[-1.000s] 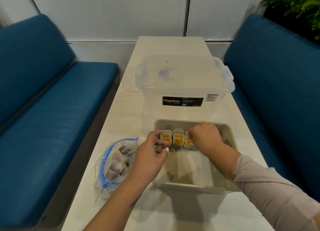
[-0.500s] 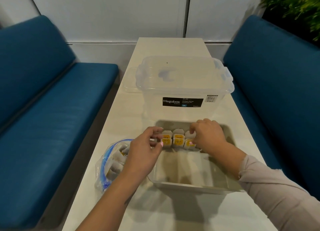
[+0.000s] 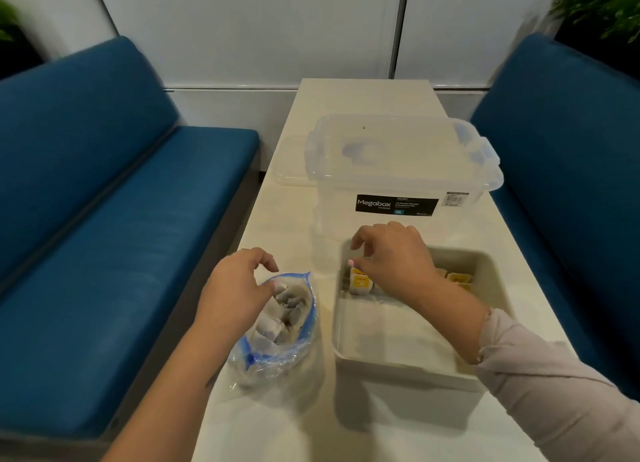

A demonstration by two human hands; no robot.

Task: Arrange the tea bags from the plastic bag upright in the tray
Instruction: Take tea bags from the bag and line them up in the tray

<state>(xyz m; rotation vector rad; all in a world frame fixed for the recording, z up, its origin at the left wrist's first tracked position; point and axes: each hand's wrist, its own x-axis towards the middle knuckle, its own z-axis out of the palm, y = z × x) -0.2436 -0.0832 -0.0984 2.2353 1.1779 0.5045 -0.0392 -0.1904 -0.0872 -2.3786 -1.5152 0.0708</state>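
The tea bags (image 3: 360, 281) with yellow tags stand upright in a row along the far wall of the tray (image 3: 391, 361), toward 12 o'clock inside it; the middle of the row is hidden behind the right hand (image 3: 394, 257), and more yellow tags show at the row's 3 o'clock end. The right hand hangs over the row with its fingers curled downward, thumb tip just beside the leftmost bag; whether it actually pinches a bag cannot be told. The near part of the tray floor, toward 6 o'clock, is bare.

At 9 o'clock from the tray, just beside it, lies the plastic bag (image 3: 277, 351) with a blue zip edge, its mouth open and more pale tea bags heaped inside. The left hand (image 3: 239, 285) is at the bag's mouth, fingers loosely curled, fingertips at the opening; no bag is seen in its grip.

At 12 o'clock from the tray, touching or nearly so, stands a clear storage box (image 3: 401, 171) labelled Megabox. All rest on a pale table (image 3: 270, 427), with blue benches (image 3: 104, 219) at 9 and 3 o'clock and a plant (image 3: 602, 8) at the far right.
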